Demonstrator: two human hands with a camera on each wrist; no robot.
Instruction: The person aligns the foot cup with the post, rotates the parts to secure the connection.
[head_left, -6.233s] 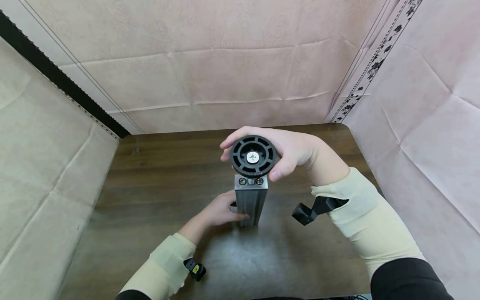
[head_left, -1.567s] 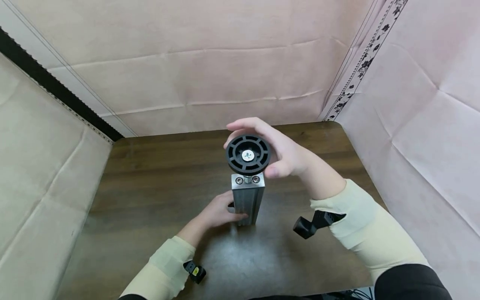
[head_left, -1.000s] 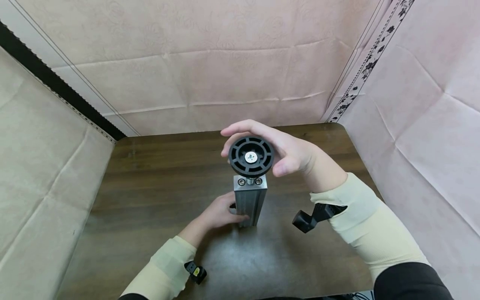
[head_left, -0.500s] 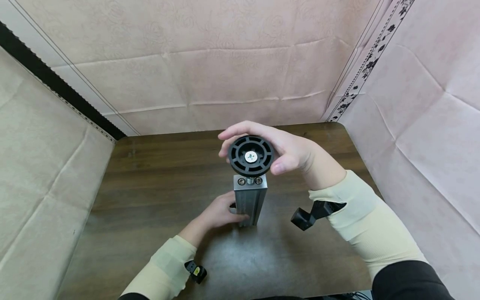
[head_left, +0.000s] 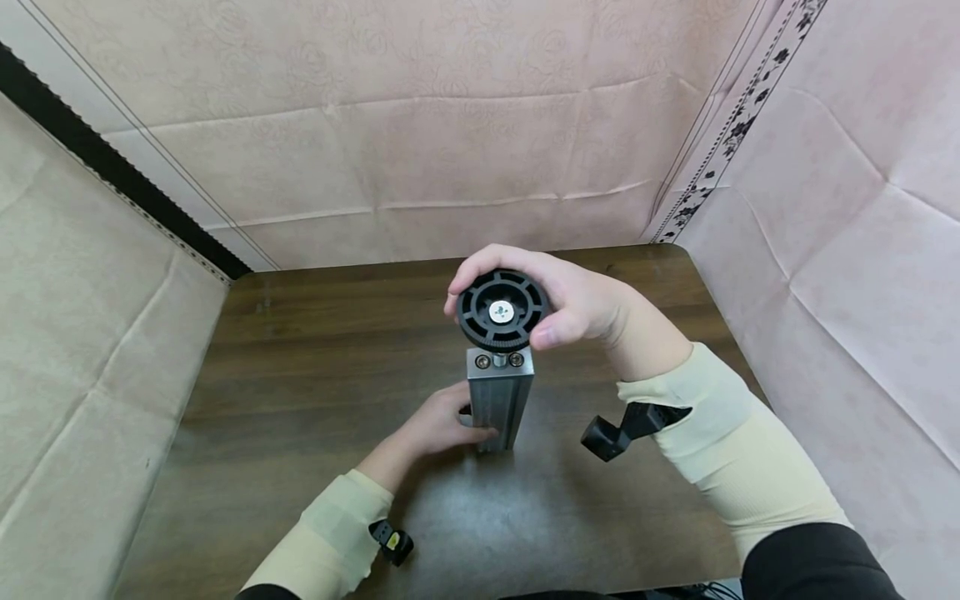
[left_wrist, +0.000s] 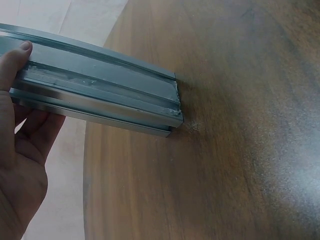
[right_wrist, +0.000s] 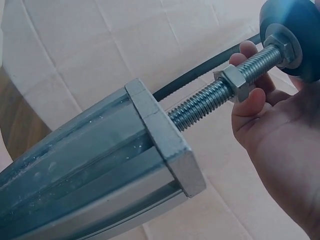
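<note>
In the head view, a silver aluminium profile (head_left: 499,400) stands on end on the table. My left hand (head_left: 442,423) grips it low down, and in the left wrist view the thumb (left_wrist: 20,54) lies along its grooved face. A levelling foot (head_left: 502,312) with a black round base and a centre screw tops the profile. My right hand (head_left: 573,296) curls round this foot, thumb at the right rim, fingertips at the left. The right wrist view shows its threaded stem (right_wrist: 200,104) and a hex nut (right_wrist: 234,82), with thumb and fingers close about them.
Brown wood-grain table (head_left: 315,358) lies beneath. Pale cloth walls (head_left: 420,150) enclose it at the back and both sides. Dark cables (head_left: 720,590) show past the front edge at the lower right.
My right fingers have drawn in from a wider spread to curl closer round the foot's rim, and the thumb has come inward. My left hand keeps its grip on the profile.
</note>
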